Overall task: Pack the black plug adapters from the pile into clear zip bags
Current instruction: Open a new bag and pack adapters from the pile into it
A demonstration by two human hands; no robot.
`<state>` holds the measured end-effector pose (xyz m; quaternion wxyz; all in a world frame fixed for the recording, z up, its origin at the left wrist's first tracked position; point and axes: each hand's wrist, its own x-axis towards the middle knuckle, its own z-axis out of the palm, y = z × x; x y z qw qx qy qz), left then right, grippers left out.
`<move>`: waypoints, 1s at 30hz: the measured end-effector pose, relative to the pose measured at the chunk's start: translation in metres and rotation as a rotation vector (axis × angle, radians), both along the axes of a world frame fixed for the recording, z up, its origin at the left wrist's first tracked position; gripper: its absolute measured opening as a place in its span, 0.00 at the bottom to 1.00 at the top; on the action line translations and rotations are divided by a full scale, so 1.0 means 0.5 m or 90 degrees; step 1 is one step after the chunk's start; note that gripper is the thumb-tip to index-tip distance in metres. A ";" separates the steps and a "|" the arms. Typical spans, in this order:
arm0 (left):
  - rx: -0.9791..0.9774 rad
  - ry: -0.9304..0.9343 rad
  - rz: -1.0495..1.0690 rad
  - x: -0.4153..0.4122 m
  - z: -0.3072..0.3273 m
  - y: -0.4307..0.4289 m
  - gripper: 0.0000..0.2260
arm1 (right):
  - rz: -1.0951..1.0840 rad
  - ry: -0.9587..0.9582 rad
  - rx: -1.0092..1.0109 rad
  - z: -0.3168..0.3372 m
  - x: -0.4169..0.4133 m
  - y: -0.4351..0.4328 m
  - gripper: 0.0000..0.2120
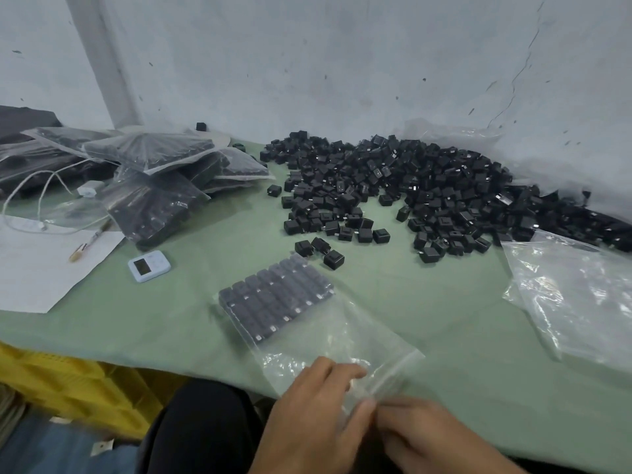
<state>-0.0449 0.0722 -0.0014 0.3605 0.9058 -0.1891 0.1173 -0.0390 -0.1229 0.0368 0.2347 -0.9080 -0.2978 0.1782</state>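
Both the left hand (318, 412) and right hand (434, 436) seem to pinch the near mouth of the clear zip bag (345, 340), fingertips meeting, its long axis running away from them to the packed black plug adapters (277, 299) at its far end.

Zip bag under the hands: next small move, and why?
Probably run the pinch along the mouth to press the zip shut. The zip bag already holds a tidy block of adapters at its far end, and the left hand and right hand both pinch its near edge.
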 end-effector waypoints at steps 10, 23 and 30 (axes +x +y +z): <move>-0.026 -0.142 0.175 -0.054 -0.036 -0.016 0.08 | -0.208 -0.207 -0.032 0.009 0.435 0.101 0.14; -0.049 -0.093 0.166 -0.034 -0.076 -0.037 0.15 | -0.406 0.122 0.390 -0.045 0.428 0.040 0.07; -0.041 -0.104 0.142 -0.034 -0.082 -0.028 0.16 | -0.439 0.421 0.891 0.029 0.203 -0.036 0.13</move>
